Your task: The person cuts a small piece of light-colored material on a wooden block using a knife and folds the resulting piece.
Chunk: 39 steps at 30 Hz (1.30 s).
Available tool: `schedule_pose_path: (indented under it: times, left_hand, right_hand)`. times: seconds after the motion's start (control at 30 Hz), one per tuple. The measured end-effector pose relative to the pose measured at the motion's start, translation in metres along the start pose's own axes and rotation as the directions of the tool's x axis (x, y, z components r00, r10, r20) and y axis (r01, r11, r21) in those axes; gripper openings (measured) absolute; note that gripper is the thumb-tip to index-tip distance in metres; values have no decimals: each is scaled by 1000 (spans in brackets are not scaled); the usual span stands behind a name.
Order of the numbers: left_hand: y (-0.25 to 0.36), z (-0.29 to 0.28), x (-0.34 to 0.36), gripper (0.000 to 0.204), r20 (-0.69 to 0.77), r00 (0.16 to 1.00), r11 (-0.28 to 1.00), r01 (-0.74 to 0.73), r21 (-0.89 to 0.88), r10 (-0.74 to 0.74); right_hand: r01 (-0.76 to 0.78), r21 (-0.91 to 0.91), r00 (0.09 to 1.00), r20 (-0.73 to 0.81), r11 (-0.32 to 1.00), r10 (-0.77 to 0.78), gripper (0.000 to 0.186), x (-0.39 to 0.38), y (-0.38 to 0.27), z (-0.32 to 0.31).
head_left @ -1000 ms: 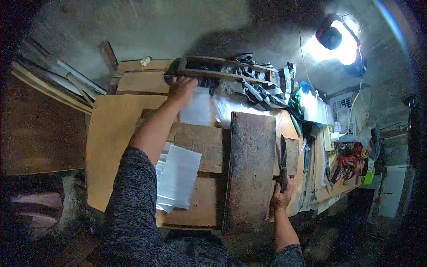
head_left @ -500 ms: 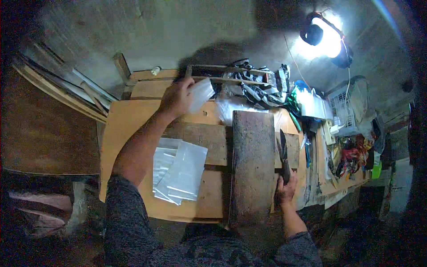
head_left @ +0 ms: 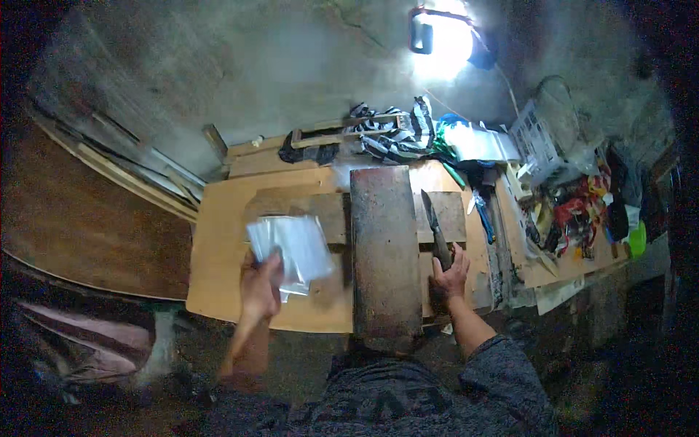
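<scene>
My left hand (head_left: pixel 260 288) holds a stack of clear plastic bags (head_left: pixel 291 247) over the left part of the wooden worktable (head_left: pixel 218 240). My right hand (head_left: pixel 451 273) grips the handle of a long dark knife (head_left: pixel 435 227), its blade pointing away from me and lying on the table just right of a thick dark wooden block (head_left: pixel 384 251). The block runs lengthwise down the middle of the table between my two hands.
Striped cloth (head_left: pixel 397 131) and wooden sticks lie at the table's far edge. A bright lamp (head_left: pixel 444 36) hangs on the grey wall. Cluttered tools, bags and colourful items (head_left: pixel 575 211) fill the right side. Planks (head_left: pixel 131 160) lean at the left.
My left hand pulled back from the far edge toward me and now holds the plastic bags near the table's front left. The right hand stayed on the knife.
</scene>
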<state>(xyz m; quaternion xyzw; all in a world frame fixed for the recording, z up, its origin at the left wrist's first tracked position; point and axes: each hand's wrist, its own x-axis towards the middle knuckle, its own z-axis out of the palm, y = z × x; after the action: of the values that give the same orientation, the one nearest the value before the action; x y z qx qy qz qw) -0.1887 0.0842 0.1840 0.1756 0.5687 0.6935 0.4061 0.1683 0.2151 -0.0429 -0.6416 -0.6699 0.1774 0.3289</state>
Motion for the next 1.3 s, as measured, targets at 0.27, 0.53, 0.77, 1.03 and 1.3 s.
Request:
schedule_pose_path:
  times: [0.27, 0.53, 0.77, 1.03, 1.3]
  left_hand:
    - [-57, 35, -94, 49, 35, 995, 939, 100, -330, -93]
    - [-84, 87, -154, 42, 67, 991, 964, 128, -235, -115]
    - [-95, 98, -206, 38, 362, 885, 950, 312, 1, -291]
    - [-134, 43, -205, 53, 706, 651, 921, 389, 3, -277]
    - [-127, 56, -201, 39, 482, 801, 909, 177, 377, -355]
  right_hand:
    - [63, 301, 977, -211, 952, 2, 51, -11, -21, -58]
    - [-306, 623, 626, 701, 720, -341, 39, -102, -75, -139]
    - [-874, 366, 437, 880, -321, -188, 48, -103, -103, -152]
    - [-686, 711, 722, 691, 152, 23, 22, -91, -104, -183]
    - [-602, 718, 734, 670, 349, -113, 36, -110, -114, -180]
